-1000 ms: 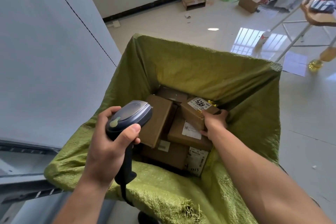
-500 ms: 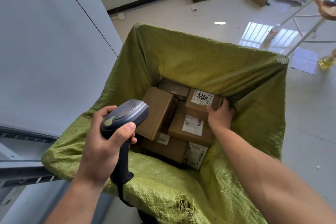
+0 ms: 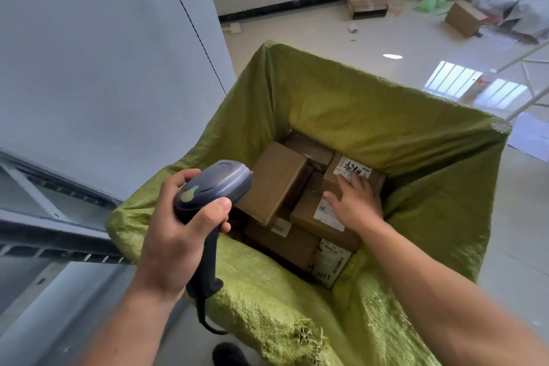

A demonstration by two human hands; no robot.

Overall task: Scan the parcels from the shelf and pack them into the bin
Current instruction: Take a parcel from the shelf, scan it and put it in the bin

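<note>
Small labelled parcel [image 3: 346, 169] sits atop other cardboard parcels [image 3: 276, 180] inside green sack-lined bin [image 3: 386, 104]. Right hand [image 3: 356, 206] lies flat on it, fingers straight, not gripping. Left hand [image 3: 175, 232] grasps barcode scanner [image 3: 217, 181] over bin's near-left edge.

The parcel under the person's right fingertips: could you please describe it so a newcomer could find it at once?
Look into the green woven bin, at the brown parcels inside. The parcel lies at the pile's far right, under the fingertips of the right hand. Alone among them, its white label bears large black brush-style characters.
</note>
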